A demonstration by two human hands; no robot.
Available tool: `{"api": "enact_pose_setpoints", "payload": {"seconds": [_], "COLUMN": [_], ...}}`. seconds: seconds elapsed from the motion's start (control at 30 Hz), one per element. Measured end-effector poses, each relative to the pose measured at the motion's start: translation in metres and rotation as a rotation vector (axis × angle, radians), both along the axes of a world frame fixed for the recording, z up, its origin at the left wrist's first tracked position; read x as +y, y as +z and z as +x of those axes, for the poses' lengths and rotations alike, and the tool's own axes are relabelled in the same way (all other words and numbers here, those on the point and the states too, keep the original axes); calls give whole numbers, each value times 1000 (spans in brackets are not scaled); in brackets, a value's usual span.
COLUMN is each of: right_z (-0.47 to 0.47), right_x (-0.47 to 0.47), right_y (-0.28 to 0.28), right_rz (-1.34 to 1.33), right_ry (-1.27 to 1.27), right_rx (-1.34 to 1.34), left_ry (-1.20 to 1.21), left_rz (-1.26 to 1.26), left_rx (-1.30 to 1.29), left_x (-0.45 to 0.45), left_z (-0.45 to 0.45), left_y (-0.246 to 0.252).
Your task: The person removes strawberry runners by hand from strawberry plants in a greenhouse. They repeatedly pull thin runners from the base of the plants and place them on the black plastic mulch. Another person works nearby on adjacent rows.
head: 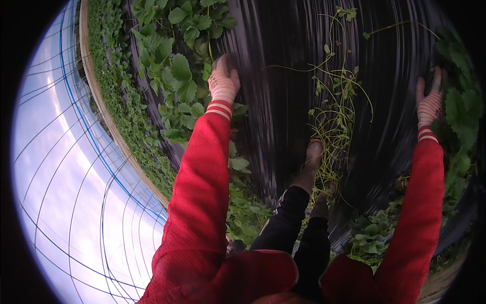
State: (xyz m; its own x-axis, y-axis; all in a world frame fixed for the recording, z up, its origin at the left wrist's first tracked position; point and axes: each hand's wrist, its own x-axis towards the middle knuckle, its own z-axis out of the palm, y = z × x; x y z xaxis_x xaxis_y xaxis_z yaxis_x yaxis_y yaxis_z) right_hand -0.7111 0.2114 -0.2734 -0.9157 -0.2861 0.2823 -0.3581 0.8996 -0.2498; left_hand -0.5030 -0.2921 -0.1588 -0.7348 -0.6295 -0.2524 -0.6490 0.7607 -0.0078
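My left hand, in a striped knit glove, reaches to the edge of the strawberry plants on the left. A pale stem runs down to its fingertips; blur hides whether the fingers grip it. On the far right my right hand, gloved alike, is beside another row of strawberry leaves. Its thumb stands apart from the fingers, and nothing shows between them. Between the hands, black plastic mulch film covers the ground. Cut or pulled runners lie tangled along it.
My feet, one at the heap's left edge, stand among the runners. A lone runner lies farther up the film. More strawberry rows stretch left, towards a pale board and the greenhouse's clear, wire-lined wall.
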Motion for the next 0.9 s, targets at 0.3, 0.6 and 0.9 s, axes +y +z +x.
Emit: {"api": "enact_pose_setpoints", "payload": {"seconds": [0.3,0.6,0.9], "right_z": [-5,-3,0], "right_x": [7,5,-4], "right_y": [-3,6,7], "right_rz": [44,97,-65], "right_ry": [48,24,-16], "right_rx": [13,-38,-96], "left_ry": [60,-100,-126], "left_rz": [9,-41,-218], "left_rx": [-385,-536,-373], "left_x": [-30,-7,9], "left_z": [18,11,12], "left_y": [6,14,0]}}
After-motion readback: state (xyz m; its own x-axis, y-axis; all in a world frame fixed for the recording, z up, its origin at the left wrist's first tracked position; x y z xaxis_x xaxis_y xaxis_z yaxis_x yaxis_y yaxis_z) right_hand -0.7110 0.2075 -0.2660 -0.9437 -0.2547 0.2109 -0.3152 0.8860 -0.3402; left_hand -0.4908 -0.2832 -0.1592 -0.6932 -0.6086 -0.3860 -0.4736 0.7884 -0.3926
